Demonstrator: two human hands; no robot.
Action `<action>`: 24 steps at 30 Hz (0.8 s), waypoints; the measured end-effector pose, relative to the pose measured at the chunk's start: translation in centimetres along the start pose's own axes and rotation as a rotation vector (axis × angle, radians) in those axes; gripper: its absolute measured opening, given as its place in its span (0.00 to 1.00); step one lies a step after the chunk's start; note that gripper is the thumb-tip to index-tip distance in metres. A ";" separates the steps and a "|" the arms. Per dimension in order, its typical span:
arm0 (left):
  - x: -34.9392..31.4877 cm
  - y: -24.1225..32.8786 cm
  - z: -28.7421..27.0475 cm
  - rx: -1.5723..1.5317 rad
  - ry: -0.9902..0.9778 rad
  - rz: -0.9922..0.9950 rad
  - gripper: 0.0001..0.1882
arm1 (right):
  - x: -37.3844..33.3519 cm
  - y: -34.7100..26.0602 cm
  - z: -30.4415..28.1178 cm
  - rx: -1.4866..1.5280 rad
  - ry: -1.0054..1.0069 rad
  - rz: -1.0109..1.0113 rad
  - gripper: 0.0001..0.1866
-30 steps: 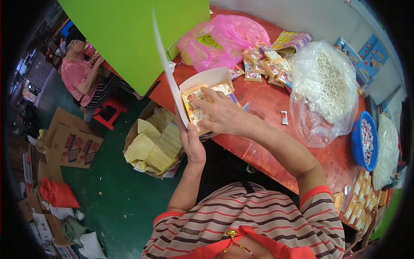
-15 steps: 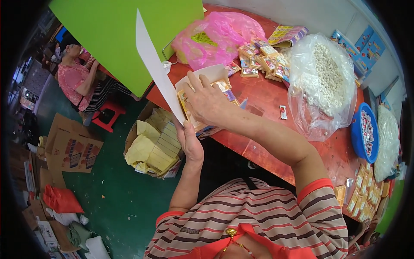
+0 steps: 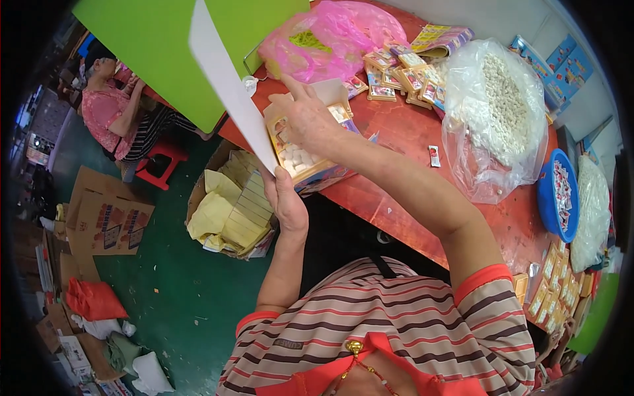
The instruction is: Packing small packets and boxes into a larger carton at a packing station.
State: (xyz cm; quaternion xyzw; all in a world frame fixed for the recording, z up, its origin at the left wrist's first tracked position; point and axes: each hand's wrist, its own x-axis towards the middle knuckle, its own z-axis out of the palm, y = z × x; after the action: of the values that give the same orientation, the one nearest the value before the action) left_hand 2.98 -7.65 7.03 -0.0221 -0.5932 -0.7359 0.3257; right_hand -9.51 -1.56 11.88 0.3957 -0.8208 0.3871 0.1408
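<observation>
An open cardboard box [image 3: 330, 173] stands at the left edge of the red table, its tall white lid [image 3: 231, 86] raised on the left. Inside it lie small packs [image 3: 297, 157] with white pieces showing. My left hand [image 3: 288, 206] grips the box's near left corner by the base of the lid, its fingers partly hidden behind. Reaching over the box from the right, my right hand [image 3: 309, 125] has its fingers stretched and apart above the packs. Its palm side is hidden, and nothing shows held in it.
Beyond the box are a pink plastic bag [image 3: 330, 30] and a pile of small packs [image 3: 413, 79]. A clear bag of white pieces [image 3: 498, 112] and a blue basin [image 3: 551, 198] stand right. A carton of yellow paper [image 3: 231, 204] is on the floor; another person [image 3: 109, 115] sits far left.
My right hand has lifted slightly and its fingers have straightened, baring white pieces in the packs below. The lid and box appear shifted slightly left. My left hand keeps its grip.
</observation>
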 end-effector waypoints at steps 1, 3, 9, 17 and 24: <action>-0.1 0.0 0.1 -0.001 -0.002 -0.003 0.34 | -0.1 0.9 0.1 -0.061 -0.100 0.031 0.25; -0.1 0.1 0.0 -0.045 0.003 -0.035 0.33 | -0.3 1.0 -0.4 -0.120 -0.204 0.058 0.25; -0.3 0.1 -0.1 -0.036 0.128 -0.045 0.30 | -3.2 -0.8 -3.7 0.010 -0.189 -0.251 0.27; -0.2 0.2 -0.6 -0.063 0.044 -0.037 0.31 | -4.2 -0.5 -4.7 0.030 -0.425 -0.339 0.30; 0.6 3.5 0.8 -0.586 0.371 -0.442 0.29 | -5.1 -1.0 -3.3 -0.153 -0.440 -0.230 0.31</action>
State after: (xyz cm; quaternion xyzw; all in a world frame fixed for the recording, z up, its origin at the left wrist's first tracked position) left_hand 3.98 -7.48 10.49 0.1469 -0.2801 -0.9175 0.2410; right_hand -5.73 3.25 11.84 0.5492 -0.8083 0.2100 0.0314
